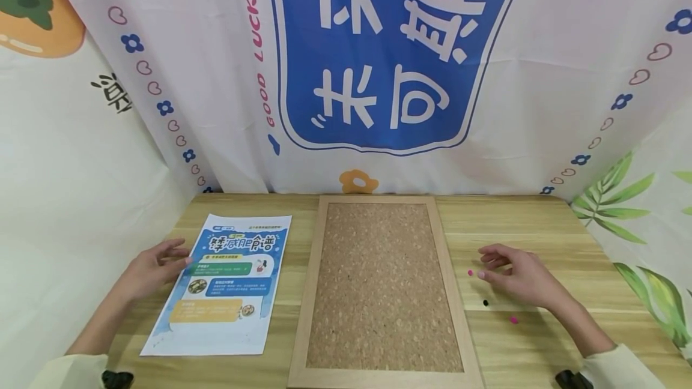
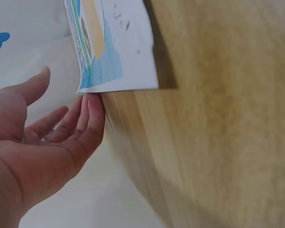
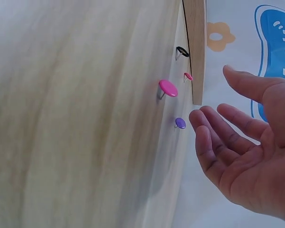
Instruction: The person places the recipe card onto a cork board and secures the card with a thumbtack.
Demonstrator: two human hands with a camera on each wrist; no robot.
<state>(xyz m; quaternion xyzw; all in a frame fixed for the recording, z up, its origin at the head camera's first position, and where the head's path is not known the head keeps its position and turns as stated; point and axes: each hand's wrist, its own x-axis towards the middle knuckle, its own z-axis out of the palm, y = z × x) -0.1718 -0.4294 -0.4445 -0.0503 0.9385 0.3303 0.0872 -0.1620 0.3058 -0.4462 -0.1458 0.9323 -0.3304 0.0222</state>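
My left hand (image 1: 154, 270) is at the left edge of a printed sheet of paper (image 1: 227, 338), with relaxed fingers. In the left wrist view its fingertips (image 2: 96, 102) appear close to the sheet's corner; whether they touch it I cannot tell. My right hand (image 1: 521, 275) hovers over the table's right part, thumb and fingers apart and nothing between them. Around it lie several thumbtacks: a pink one (image 1: 470, 272), a black one (image 1: 485, 302) and a second pink one (image 1: 514, 319). A purple thumbtack (image 3: 180, 123) shows only in the right wrist view.
Between the hands a cork board (image 1: 384, 287) with a light wooden frame (image 1: 303, 317) lies flat on the wood-grain table (image 1: 540, 221). Printed cloth (image 1: 216, 77) hangs behind the table, with white cloth (image 1: 65, 197) at the left side.
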